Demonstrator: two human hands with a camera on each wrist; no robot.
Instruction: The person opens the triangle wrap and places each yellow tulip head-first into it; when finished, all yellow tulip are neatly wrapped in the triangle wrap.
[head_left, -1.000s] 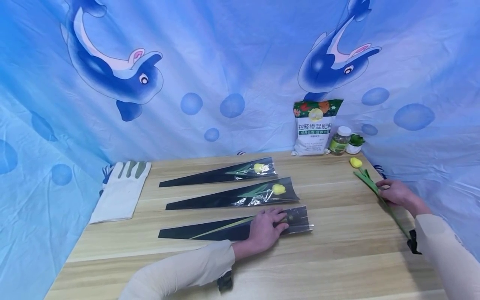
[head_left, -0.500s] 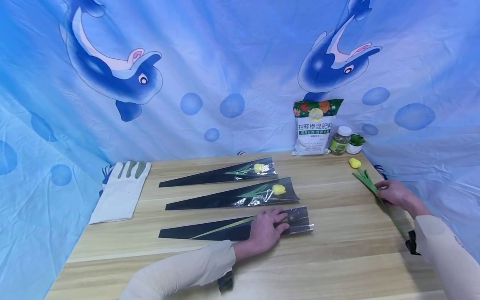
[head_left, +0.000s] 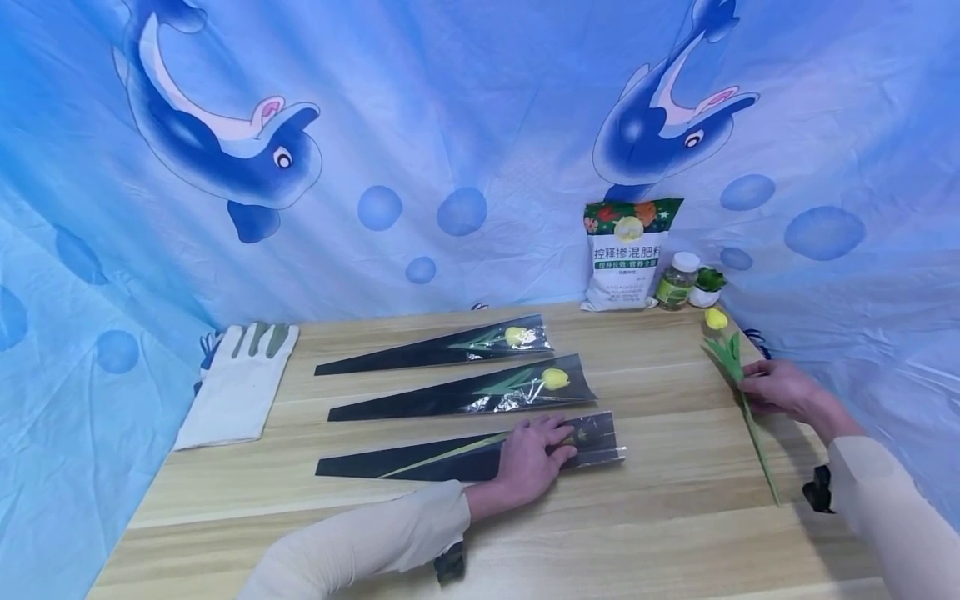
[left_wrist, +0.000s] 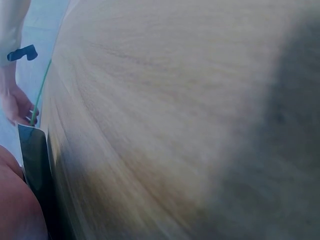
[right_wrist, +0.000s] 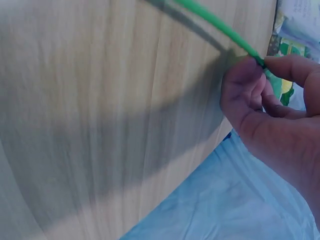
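Observation:
At the right side of the table my right hand (head_left: 776, 387) pinches the green stem of a yellow tulip (head_left: 716, 318) between thumb and fingers, just below its leaves. The right wrist view shows that stem (right_wrist: 220, 25) running out from the fingertips over the wood. My left hand (head_left: 531, 458) rests, fingers extended, on the nearest black-and-clear flower sleeve (head_left: 367, 467). A stem shows inside this sleeve, and the flower head is mostly hidden under the hand. Behind it lie a middle sleeve (head_left: 405, 407) and a far sleeve (head_left: 397, 358), each with a yellow tulip inside.
White gloves (head_left: 232, 400) with grey-green fingertips lie at the left table edge. At the back right stand a fertilizer bag (head_left: 622, 271), a lidded jar (head_left: 675, 287) and a small potted plant (head_left: 707, 290). A blue dolphin-print curtain (head_left: 465, 108) hangs behind the wooden table (head_left: 652, 533).
The right hand has shifted slightly left with the tulip, and the stem has swung to a steeper angle, its lower end moving left. The left hand stays on the near sleeve.

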